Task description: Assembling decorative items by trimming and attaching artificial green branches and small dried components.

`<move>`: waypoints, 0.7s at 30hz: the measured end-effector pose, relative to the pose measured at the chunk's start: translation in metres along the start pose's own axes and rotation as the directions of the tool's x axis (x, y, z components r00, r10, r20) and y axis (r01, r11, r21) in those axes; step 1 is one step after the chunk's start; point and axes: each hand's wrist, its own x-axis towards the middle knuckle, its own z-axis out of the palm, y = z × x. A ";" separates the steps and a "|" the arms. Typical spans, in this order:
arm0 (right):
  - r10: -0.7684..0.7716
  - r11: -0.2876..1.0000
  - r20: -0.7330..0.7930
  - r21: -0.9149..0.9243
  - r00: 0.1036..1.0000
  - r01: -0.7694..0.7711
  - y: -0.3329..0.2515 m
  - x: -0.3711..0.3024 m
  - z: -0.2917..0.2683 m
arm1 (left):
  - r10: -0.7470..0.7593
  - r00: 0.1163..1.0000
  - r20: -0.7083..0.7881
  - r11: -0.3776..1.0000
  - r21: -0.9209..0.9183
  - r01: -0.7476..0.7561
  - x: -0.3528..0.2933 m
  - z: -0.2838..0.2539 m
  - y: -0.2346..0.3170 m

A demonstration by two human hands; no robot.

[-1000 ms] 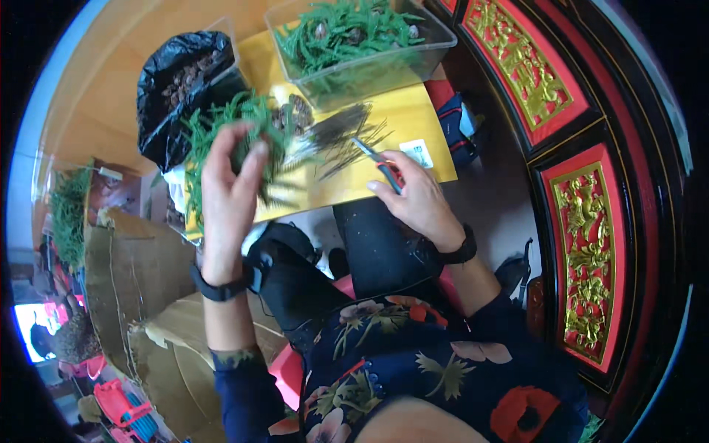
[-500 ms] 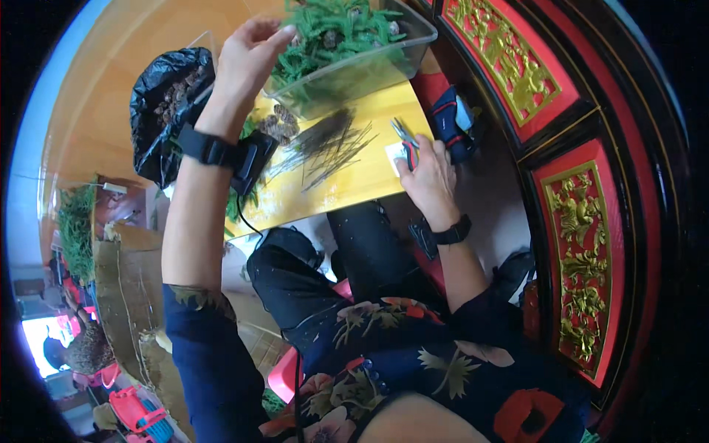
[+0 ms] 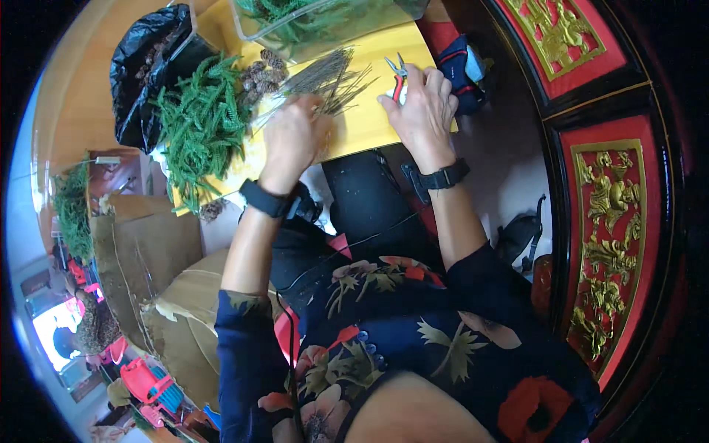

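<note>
My right hand (image 3: 426, 114) is closed on a pair of pliers (image 3: 399, 80) with red handles, at the table's right side. The pliers' jaws point away from me and stand slightly apart. My left hand (image 3: 292, 136) is over the near side of a heap of thin dark wires (image 3: 329, 74). Motion smears its fingers, so I cannot tell whether they hold anything. Left of it lies a pile of green artificial pine sprigs (image 3: 203, 122). Brown pine cones (image 3: 262, 76) sit between the sprigs and the wires.
A clear plastic bin (image 3: 332, 26) of green sprigs stands at the yellow table's (image 3: 362, 133) far edge. A black plastic bag (image 3: 136, 81) with brown pieces is at the far left. Red panels with gold carving (image 3: 609, 221) rise on the right. Cardboard (image 3: 151, 251) stands lower left.
My left hand has come down from the bin to the wires. The view has shifted, bringing the sprig pile into sight. My right hand keeps the pliers at the table's right side.
</note>
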 end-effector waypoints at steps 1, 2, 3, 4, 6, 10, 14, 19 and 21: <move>-0.029 0.999 -0.033 0.035 0.999 0.030 0.002 -0.001 0.002 | -0.009 0.999 -0.033 0.999 0.033 0.010 0.002 0.010 0.004; -0.063 0.995 -0.069 0.079 0.996 0.068 0.001 0.000 0.004 | -0.022 0.997 -0.072 0.997 0.074 0.027 0.004 0.016 0.006; -0.075 0.993 -0.069 0.088 0.995 0.081 -0.001 0.001 0.003 | -0.032 0.993 -0.112 0.992 0.115 0.045 0.007 0.017 0.006; -0.087 0.992 -0.103 0.081 0.991 0.096 -0.001 -0.001 0.001 | -0.039 0.992 -0.119 0.991 0.120 0.053 0.008 0.019 0.005; -0.111 0.990 -0.171 0.068 0.979 0.124 -0.004 -0.003 -0.002 | -0.043 0.995 -0.091 0.988 0.142 0.056 0.011 0.019 0.001; -0.126 0.983 -0.219 0.101 0.968 0.151 -0.003 -0.003 -0.007 | -0.035 0.993 -0.110 0.990 0.135 0.050 0.013 0.017 -0.005; -0.122 0.970 -0.201 0.183 0.972 0.159 -0.009 -0.005 -0.011 | -0.032 0.985 -0.168 0.993 0.106 0.050 0.013 0.008 -0.013; -0.135 0.952 -0.205 0.245 0.969 0.185 -0.015 -0.008 -0.009 | -0.042 0.978 -0.202 0.998 0.028 0.048 0.010 -0.006 -0.014; -0.175 0.918 -0.258 0.306 0.950 0.252 -0.016 -0.008 -0.006 | 0.004 0.976 -0.216 1.000 -0.019 -0.008 0.008 -0.008 -0.008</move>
